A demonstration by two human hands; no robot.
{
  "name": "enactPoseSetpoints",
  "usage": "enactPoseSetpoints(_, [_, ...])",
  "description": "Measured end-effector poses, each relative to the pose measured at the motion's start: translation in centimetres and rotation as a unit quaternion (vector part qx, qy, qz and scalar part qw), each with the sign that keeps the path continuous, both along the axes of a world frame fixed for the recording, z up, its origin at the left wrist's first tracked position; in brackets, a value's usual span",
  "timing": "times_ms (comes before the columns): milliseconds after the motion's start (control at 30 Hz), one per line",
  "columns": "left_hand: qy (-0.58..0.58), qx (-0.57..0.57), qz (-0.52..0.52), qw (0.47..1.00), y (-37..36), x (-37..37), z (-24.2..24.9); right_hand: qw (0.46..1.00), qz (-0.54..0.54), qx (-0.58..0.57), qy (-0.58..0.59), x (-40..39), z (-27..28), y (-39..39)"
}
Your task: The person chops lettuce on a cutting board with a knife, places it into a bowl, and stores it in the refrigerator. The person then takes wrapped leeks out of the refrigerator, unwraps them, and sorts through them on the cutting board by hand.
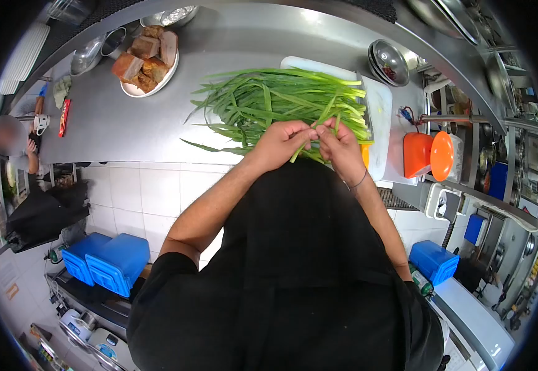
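Note:
A large pile of garlic chives (269, 96), with long flat green leaves and pale stem ends, lies across the white cutting board (380, 102) and the steel counter. At the near edge of the pile, my left hand (283, 144) is closed, its thumb and fingers pinching a chive stalk. Close beside it, my right hand (341, 148) is also closed on chive stalks, fingertips almost meeting the left ones. A knife (366, 150) with a yellow handle rests on the board at the stem ends, its blade partly covered by them.
A white plate (151, 91) holding chunks of browned meat stands at the back left, near metal bowls. Stacked steel bowls (390, 62) sit at the back right. To the right are orange containers (416, 154). Another person (18, 139) is at the far left.

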State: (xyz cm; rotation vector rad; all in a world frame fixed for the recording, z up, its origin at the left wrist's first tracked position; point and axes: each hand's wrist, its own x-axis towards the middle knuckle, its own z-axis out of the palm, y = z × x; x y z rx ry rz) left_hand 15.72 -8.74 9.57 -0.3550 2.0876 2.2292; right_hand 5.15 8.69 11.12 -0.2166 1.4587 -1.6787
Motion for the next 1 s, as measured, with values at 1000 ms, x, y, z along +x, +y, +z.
enactPoseSetpoints(1000, [-0.032,0.046,0.088,0.995,0.1,0.7,-8.2,0.920,-0.025,0.171,0.352,-4.3,0.3,5.1])
